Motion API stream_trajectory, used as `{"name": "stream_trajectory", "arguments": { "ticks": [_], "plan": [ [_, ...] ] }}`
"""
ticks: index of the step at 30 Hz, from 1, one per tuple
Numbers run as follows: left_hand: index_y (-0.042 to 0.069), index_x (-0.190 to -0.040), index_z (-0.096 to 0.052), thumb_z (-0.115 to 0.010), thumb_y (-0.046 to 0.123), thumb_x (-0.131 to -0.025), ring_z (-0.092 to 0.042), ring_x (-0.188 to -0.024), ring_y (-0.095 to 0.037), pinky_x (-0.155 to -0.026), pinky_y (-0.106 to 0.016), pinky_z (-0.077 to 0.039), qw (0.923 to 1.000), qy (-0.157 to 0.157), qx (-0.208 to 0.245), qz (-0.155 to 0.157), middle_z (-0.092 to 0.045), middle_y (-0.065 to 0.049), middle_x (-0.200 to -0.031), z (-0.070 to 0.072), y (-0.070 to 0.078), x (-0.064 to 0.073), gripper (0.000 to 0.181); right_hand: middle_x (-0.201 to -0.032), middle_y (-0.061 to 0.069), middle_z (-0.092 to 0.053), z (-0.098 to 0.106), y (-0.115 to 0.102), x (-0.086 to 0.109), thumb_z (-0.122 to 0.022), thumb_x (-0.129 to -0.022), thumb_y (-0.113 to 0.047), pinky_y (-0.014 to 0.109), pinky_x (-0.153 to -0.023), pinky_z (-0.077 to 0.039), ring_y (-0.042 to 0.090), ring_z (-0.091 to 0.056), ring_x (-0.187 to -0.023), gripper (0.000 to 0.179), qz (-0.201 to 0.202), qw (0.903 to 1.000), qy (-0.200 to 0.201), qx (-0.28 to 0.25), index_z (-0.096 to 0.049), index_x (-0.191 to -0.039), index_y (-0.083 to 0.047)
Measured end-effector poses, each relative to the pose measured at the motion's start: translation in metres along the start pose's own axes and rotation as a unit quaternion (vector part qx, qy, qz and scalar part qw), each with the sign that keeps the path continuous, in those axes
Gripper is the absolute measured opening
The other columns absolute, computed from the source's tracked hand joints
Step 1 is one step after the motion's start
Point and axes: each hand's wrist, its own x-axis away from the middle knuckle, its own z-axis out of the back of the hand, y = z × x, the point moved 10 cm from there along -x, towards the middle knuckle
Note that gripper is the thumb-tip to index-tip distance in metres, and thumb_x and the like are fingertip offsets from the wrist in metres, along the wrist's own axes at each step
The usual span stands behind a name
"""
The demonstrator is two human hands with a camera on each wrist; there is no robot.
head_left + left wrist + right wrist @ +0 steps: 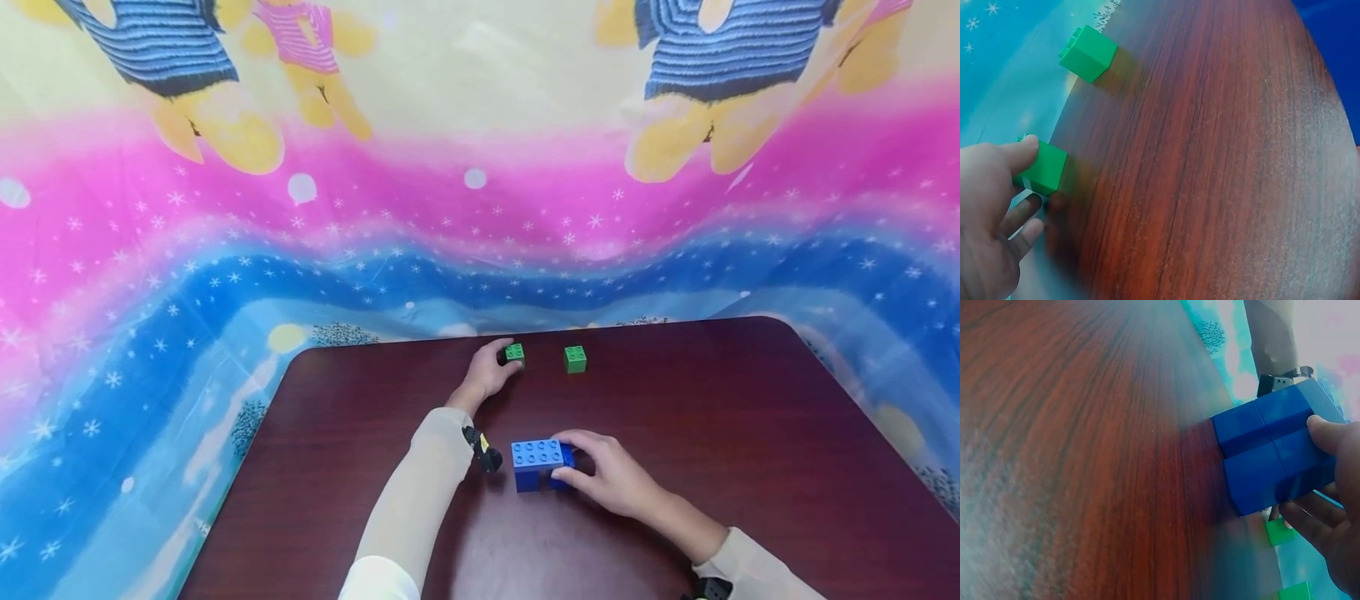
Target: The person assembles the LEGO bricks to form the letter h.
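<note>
Head: patterned curtain (480,250) behind the table (675,417); left sleeve (420,492) just left of the blue build (537,455), second green brick (575,360) farther back. Build stands mid-table, studs up, long axis of its top left–right; right hand (611,475) grips its right end. Left hand (489,372) pinches the left green brick (514,353) near the far edge — table top runs on rightward.

Left wrist: digits on left brick; second brick apart, studs curtainward.

Right wrist: thumb and fingers round build — green beyond.
</note>
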Motion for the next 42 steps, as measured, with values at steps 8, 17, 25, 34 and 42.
{"name": "stream_trajectory", "arguments": {
  "ticks": [8,17,25,34,42],
  "plan": [
    [0.012,-0.144,-0.057,-0.066,0.020,-0.101,-0.060,-0.117,-0.027,-0.096,-0.043,-0.051,0.9999,0.013,0.008,-0.008,-0.062,-0.012,-0.133,0.003,-0.004,0.001,0.045,-0.120,-0.002,-0.069,-0.001,0.001,0.000,-0.074,-0.094,-0.036,0.038,-0.086,-0.059,0.006,-0.064,-0.100,0.041,0.001,1.0000,-0.002,0.005,-0.065,-0.128,-0.014],
    [0.011,-0.141,-0.059,-0.068,0.022,-0.100,-0.062,-0.112,-0.024,-0.092,-0.041,-0.052,0.9998,0.008,0.008,-0.018,-0.065,-0.010,-0.127,0.007,-0.004,0.006,0.043,-0.121,-0.002,-0.069,-0.002,0.002,0.001,-0.075,-0.094,-0.034,0.040,-0.087,-0.058,0.007,-0.064,-0.100,0.042,-0.002,1.0000,-0.004,0.003,-0.065,-0.129,-0.014],
    [0.011,-0.139,-0.061,-0.070,0.025,-0.099,-0.063,-0.116,-0.024,-0.094,-0.039,-0.054,0.9990,0.000,0.010,-0.043,-0.065,-0.008,-0.126,0.017,0.002,0.015,0.043,-0.122,-0.002,-0.069,-0.002,0.002,0.001,-0.076,-0.093,-0.032,0.041,-0.088,-0.058,0.008,-0.064,-0.102,0.042,-0.003,1.0000,-0.005,0.007,-0.065,-0.129,-0.014],
    [0.012,-0.133,-0.064,-0.073,0.024,-0.096,-0.064,-0.098,-0.017,-0.084,-0.035,-0.056,0.9956,-0.004,0.002,-0.094,-0.068,-0.005,-0.114,0.035,0.018,0.035,0.040,-0.121,-0.001,-0.069,-0.001,0.002,0.001,-0.073,-0.094,-0.040,0.041,-0.088,-0.058,0.008,-0.064,-0.101,0.045,-0.003,0.9999,-0.004,0.009,-0.065,-0.129,-0.013],
    [0.013,-0.133,-0.065,-0.076,0.024,-0.094,-0.063,-0.088,-0.014,-0.075,-0.027,-0.056,0.9910,-0.018,-0.002,-0.132,-0.067,-0.004,-0.115,0.043,0.032,0.061,0.041,-0.121,-0.003,-0.069,-0.001,0.003,0.001,-0.074,-0.093,-0.039,0.038,-0.089,-0.058,0.008,-0.064,-0.102,0.044,-0.009,0.9999,-0.006,0.012,-0.065,-0.129,-0.014]
  ]
}}
